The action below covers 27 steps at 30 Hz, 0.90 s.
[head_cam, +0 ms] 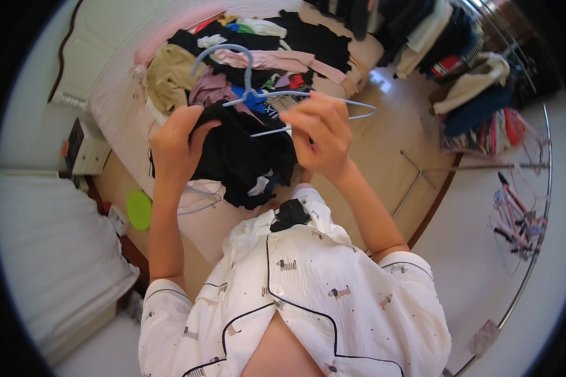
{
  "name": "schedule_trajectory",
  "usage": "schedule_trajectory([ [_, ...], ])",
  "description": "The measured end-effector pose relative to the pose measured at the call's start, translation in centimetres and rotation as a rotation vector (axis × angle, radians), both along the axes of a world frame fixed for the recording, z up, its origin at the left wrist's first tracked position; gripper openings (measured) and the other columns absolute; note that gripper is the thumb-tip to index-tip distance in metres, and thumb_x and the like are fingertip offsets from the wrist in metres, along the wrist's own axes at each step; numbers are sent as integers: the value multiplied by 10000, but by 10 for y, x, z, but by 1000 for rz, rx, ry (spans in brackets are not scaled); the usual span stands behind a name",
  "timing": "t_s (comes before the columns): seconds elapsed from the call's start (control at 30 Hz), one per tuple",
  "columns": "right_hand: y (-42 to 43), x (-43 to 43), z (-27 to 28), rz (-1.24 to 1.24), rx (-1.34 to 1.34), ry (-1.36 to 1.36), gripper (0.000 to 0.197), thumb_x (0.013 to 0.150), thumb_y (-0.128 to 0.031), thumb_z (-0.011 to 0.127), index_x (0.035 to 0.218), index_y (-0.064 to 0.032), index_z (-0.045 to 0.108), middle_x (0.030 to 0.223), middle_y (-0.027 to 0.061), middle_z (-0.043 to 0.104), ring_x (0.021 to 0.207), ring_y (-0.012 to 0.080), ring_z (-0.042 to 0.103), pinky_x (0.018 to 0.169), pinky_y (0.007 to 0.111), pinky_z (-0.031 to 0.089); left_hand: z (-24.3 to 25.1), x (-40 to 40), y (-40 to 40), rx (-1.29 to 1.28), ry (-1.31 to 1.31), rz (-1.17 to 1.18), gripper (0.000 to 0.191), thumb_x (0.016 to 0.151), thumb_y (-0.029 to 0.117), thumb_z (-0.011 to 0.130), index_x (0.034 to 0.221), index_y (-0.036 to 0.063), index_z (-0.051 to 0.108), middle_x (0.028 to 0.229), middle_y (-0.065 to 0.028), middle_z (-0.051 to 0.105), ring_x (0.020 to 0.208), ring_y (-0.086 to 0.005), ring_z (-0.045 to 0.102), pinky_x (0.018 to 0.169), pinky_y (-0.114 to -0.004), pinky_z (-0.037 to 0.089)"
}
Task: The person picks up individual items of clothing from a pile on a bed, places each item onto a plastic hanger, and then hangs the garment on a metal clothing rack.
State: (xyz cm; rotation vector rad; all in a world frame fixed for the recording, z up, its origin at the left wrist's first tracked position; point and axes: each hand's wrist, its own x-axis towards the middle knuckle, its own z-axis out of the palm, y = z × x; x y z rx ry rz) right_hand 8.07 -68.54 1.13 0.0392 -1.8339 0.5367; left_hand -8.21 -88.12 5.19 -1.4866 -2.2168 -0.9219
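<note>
A light blue clothes hanger [248, 75] is up in front of me, its hook pointing away, with one end inside a black garment [238, 146]. My left hand [177, 141] pinches the black cloth at the hanger's left end. My right hand [323, 132] is at the hanger's right half, fingers bent over its upper bar; whether they grip the bar or cloth is unclear. The hanger's right tip sticks out bare beyond this hand. Behind lies a heap of clothes on the bed, with beige trousers [170, 77], a pink sleeve [273, 60] and a black garment [313, 40].
Another blue hanger [203, 200] lies on the bed's near edge [198, 235]. Clothes hang from a rack at the upper right. A metal stand [420, 172] is on the floor at right, near a bunch of hangers [516, 217]. A green round object [139, 210] and white cabinet [92, 148] are left.
</note>
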Motion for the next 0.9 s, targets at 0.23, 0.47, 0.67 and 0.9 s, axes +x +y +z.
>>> schedule_trajectory([
  [0.23, 35, 40, -89, 117, -196, -350, 321, 685, 31, 626, 992, -42, 680, 936, 107, 665, 897, 307, 625, 780, 382, 514, 14, 13, 84, 111, -47, -256, 221, 803, 28, 780, 978, -1, 649, 845, -136, 633, 733, -311, 612, 681, -318, 496],
  [0.47, 141, 53, -183, 39, -307, -996, 429, 732, -92, 714, 1155, -131, 648, 1204, 53, 593, 1248, 290, 472, 1005, 575, 336, 30, 40, 189, 71, -37, -335, 270, 773, 24, 805, 993, -18, 654, 871, -124, 657, 757, -260, 631, 696, -298, 497],
  [0.67, 269, 139, -178, -216, -331, -799, 226, 766, -142, 782, 970, -124, 687, 1200, 26, 587, 1212, 299, 477, 983, 473, 404, 29, 38, 275, -66, 19, -331, 304, 770, -17, 791, 1050, -17, 672, 910, -124, 685, 795, -257, 654, 719, -297, 504],
  [0.9, 384, 199, -136, -134, -677, -560, 158, 843, -5, 684, 986, -31, 623, 999, 135, 643, 929, 328, 616, 798, 411, 508, 18, 37, 355, -173, 1, -375, 331, 774, -47, 778, 1089, -27, 678, 957, -132, 697, 813, -252, 656, 739, -299, 509],
])
